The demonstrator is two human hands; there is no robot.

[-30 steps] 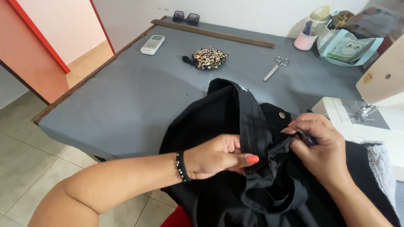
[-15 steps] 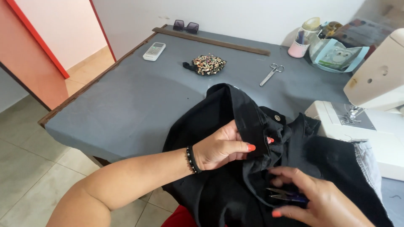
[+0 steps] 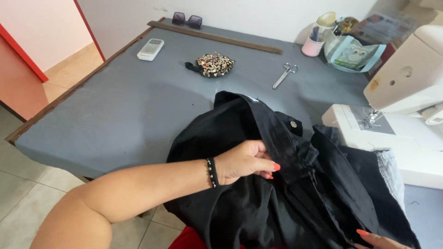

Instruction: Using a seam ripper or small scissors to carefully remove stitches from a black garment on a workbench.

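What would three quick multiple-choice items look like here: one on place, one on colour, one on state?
1. Where do the scissors lie?
A. on the grey table
B. on the floor
C. on the sewing machine

2. What colour is the garment?
A. white
B. black
C. red

3. What is the left hand doing?
A. lying flat on the table
B. holding the scissors
C. gripping a fold of the garment

Key: 1 A, they rest on bare table top beyond the garment; 2 B, the cloth is black throughout; 3 C, its fingers curl round the fabric.

Black garment (image 3: 258,203), grey table (image 3: 138,106), white sewing machine (image 3: 406,92).
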